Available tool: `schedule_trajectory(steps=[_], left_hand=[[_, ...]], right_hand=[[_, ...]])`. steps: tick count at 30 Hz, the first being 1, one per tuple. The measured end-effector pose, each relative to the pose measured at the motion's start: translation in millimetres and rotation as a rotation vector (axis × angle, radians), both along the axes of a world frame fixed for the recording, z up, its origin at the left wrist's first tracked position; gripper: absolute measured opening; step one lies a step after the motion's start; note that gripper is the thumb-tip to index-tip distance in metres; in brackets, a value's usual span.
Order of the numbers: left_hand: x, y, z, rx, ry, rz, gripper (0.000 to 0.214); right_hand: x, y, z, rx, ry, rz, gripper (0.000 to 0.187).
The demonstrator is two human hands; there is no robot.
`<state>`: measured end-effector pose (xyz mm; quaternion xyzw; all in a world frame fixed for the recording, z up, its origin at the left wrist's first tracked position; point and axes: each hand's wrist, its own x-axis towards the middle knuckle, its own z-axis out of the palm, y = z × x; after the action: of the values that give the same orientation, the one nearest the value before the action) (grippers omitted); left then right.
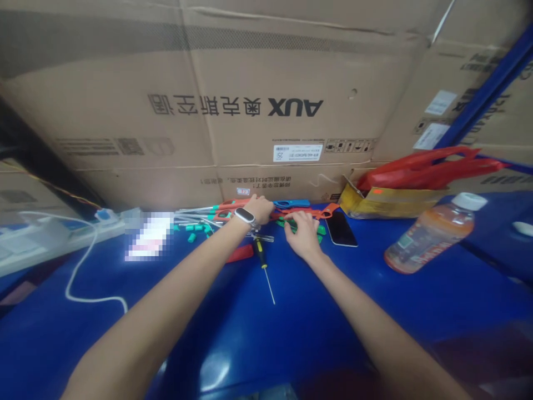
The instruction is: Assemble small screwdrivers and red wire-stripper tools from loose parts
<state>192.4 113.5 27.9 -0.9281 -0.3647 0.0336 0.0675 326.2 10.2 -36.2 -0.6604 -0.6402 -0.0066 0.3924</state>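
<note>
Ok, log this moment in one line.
left hand: by orange-and-teal plastic handles; right hand: at green plastic pieces; black-and-yellow screwdriver: lying on blue tabletop; grips: unclear

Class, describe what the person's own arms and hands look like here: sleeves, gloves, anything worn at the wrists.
The left hand and right hand are gloveless, and no sleeves show. The left arm has a watch-like band at the wrist, with a dark, rounded oblong face and pale strap; the right arm shows nothing worn.

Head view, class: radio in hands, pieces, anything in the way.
Left hand by blue piece, grip hidden. Right hand at green pieces, grip unclear. Screwdriver between forearms.
</note>
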Motion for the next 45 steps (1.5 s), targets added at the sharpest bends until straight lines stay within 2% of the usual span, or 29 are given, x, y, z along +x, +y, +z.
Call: schedule_trajectory(steps=[2,8,12,15,18,21,26,30,34,36,40,45], left_hand=[[0.6,2.4,2.2,0.009,0.01,-0.014,0.024],[-9.5,-3.9,15.3,0.109,-0.1,-0.071,0.035],[-24.6,-10.5,26.7,0.069,-0.203,-0.085,0.033],[-42.9,-20.7,34.0,0.034,-0.287,-0.089,0.029],[-68.7,-38.6,35.1,-0.059,-0.445,-0.122,0.029],[-100.3,-60.3,28.0,-0.15,-0.63,-0.152,0.031],[-154.0,-84.7,2.7,-0.19,-0.72,-0.045,0.029],[-185.1,-94.2,-23.9,-0.063,-0.791,0.144,0.044],[-201.1,-102.7,-42.5,-0.149,-0.844,0.296,0.046],[-204.8,-106.4,-44.2,-0.238,-0.824,0.272,0.04],[-208.6,-112.8,-36.7,-0.419,-0.713,0.11,0.016],[-211.6,-119.4,-27.7,-0.548,-0.765,0.128,0.02]], right_hand=[[1.3,2.7,0.9,-0.004,0.021,-0.006,0.012],[11.2,6.4,6.2,0.051,0.106,-0.09,0.018],[16.2,5.2,7.8,0.069,0.131,-0.146,0.027],[12.1,1.3,8.5,0.042,0.104,-0.104,0.034],[0.6,-6.5,11.1,0.037,0.042,0.054,0.047],[-14.7,-15.4,15.8,0.065,0.012,0.237,0.054],[-37.9,-20.8,21.9,0.072,-0.089,0.412,0.03],[-47.9,-16.7,23.2,0.035,-0.117,0.444,0.028],[-49.3,-10.2,24.9,-0.009,-0.09,0.409,0.03],[-50.1,-7.9,26.3,-0.043,-0.066,0.413,0.03],[-60.1,-6.3,30.4,-0.151,-0.1,0.455,0.029],[-81.1,-5.7,32.8,-0.258,-0.201,0.518,0.027]])
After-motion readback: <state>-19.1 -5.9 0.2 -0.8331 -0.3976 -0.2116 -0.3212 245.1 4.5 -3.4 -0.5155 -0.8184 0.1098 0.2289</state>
